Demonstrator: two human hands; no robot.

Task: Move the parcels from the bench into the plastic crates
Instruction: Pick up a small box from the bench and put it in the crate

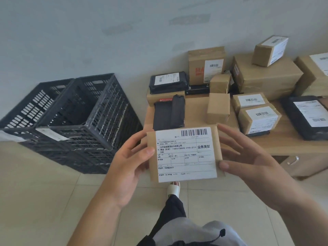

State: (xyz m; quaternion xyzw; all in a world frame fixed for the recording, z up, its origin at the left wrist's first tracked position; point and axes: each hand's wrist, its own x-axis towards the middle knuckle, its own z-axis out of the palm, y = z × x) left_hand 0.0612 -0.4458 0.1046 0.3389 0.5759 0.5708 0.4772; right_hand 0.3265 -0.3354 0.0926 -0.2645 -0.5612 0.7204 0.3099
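Observation:
I hold a flat brown parcel (184,154) with a large white shipping label face up, in front of the bench edge. My left hand (131,162) grips its left side, thumb on the label. My right hand (248,162) grips its right side, thumb at the lower right corner. Two black plastic crates (85,110) stand side by side on the floor to the left, and what is inside them is hidden. The wooden bench (287,141) on the right carries several brown cardboard parcels (259,119) and black plastic mailers (168,112).
A larger stack of cardboard boxes (266,75) stands at the back of the bench against the pale wall. A drawer with a metal handle (292,159) sits under the bench top. My leg and a white slipper (174,189) are on the tiled floor below the parcel.

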